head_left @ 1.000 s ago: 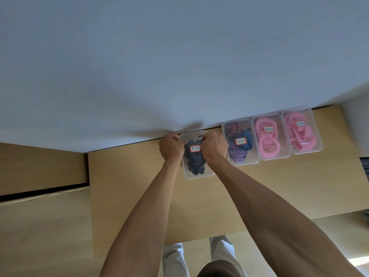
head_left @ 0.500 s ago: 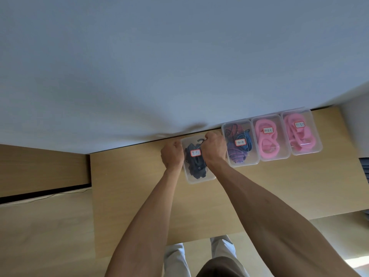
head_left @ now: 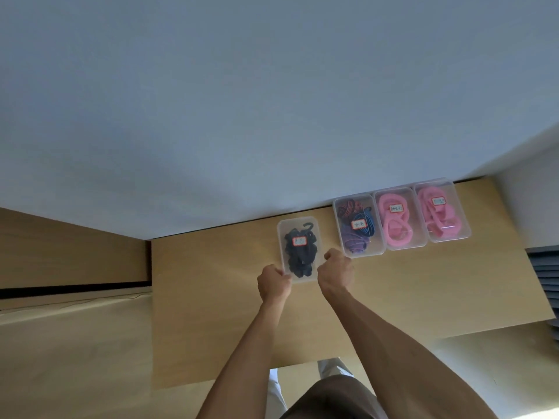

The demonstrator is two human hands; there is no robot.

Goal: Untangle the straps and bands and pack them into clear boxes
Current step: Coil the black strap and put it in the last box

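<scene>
A clear lidded box point(head_left: 282, 237) with black straps point(head_left: 300, 256) and a small red-edged label stands on the wooden table point(head_left: 211, 313) near the wall. My left hand point(head_left: 273, 282) grips its near left corner with curled fingers. My right hand point(head_left: 335, 271) is curled against its near right edge. To the right, three more labelled clear boxes stand in a row: one with purple, blue and red bands point(head_left: 358, 226), and two with pink bands point(head_left: 397, 219) point(head_left: 442, 213).
A pale wall point(head_left: 272, 101) runs right behind the boxes. A lower wooden surface point(head_left: 69, 343) lies left of the table. A stack of dark grey sheets point(head_left: 546, 279) sits off the table's right edge. My legs show below the near edge.
Both hands have slid back from the far end of the black-strap box to its near corners. The box and the other three stay in place.
</scene>
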